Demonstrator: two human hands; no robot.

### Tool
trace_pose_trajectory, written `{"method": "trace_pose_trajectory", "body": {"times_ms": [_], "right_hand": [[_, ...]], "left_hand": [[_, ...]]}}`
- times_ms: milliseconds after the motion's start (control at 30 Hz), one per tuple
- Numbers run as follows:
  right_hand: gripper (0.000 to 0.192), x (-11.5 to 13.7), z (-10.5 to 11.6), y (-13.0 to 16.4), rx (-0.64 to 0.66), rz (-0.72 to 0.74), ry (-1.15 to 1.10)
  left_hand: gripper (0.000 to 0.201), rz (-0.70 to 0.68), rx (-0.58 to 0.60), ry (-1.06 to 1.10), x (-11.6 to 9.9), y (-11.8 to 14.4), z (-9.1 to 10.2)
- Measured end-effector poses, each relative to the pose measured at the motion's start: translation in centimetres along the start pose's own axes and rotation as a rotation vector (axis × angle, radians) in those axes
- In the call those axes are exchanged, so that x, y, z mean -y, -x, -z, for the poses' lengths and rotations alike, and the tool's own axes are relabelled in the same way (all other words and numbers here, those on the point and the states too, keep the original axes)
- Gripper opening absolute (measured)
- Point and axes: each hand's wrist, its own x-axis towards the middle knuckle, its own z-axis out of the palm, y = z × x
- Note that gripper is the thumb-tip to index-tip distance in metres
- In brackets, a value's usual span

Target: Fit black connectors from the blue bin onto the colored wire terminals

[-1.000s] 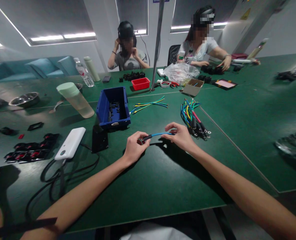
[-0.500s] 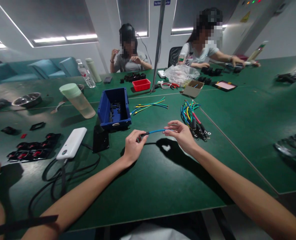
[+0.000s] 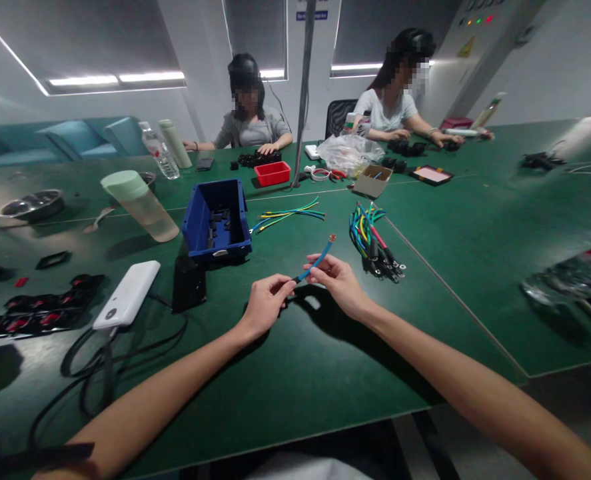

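Observation:
Over the green table, a short blue wire [image 3: 320,259] with a bare copper end slants up to the right. My left hand [image 3: 266,301] is closed on its lower end, at a black sleeve [image 3: 296,281] partly hidden by the fingers. My right hand [image 3: 339,283] pinches the blue part just above that sleeve. Right of my hands lies a bundle of coloured wires [image 3: 370,240] with black sleeves and ring terminals. Several loose wires [image 3: 290,215] lie beyond my hands. At the left, a blue bin [image 3: 218,220] holds small black pieces.
A black phone [image 3: 188,283], a white power bank [image 3: 128,295] with black cables and a green-lidded bottle [image 3: 140,205] stand or lie to the left. Farther back are a red tray [image 3: 272,174], a small cardboard box [image 3: 372,181] and a metal pole [image 3: 304,100]. Two people sit across the table.
The wire has swung from nearly level to slanting upward, its copper end now showing. My right hand has slid closer to my left. The view has shifted slightly right.

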Motion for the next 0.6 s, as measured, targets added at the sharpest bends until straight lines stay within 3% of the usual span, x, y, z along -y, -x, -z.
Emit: {"method": "trace_pose_trajectory", "body": {"times_ms": [200, 300, 433, 600], "right_hand": [[0.034, 0.4, -0.3, 0.4, 0.016, 0.014, 0.030], [0.038, 1.1, 0.2, 0.3, -0.023, 0.059, 0.032], [0.046, 2.5, 1.5, -0.3, -0.151, 0.168, 0.125], [0.052, 4.7, 4.3, -1.4, -0.307, 0.287, 0.301]], "left_hand": [[0.035, 0.022, 0.122, 0.021, -0.1, 0.0, -0.2], [0.037, -0.022, 0.097, -0.054, -0.8, -0.2, 0.2], [0.034, -0.168, -0.167, -0.159, -2.0, -1.9, 2.6], [0.022, -0.281, -0.655, -0.362, -3.7, -6.0, 8.8]]}}
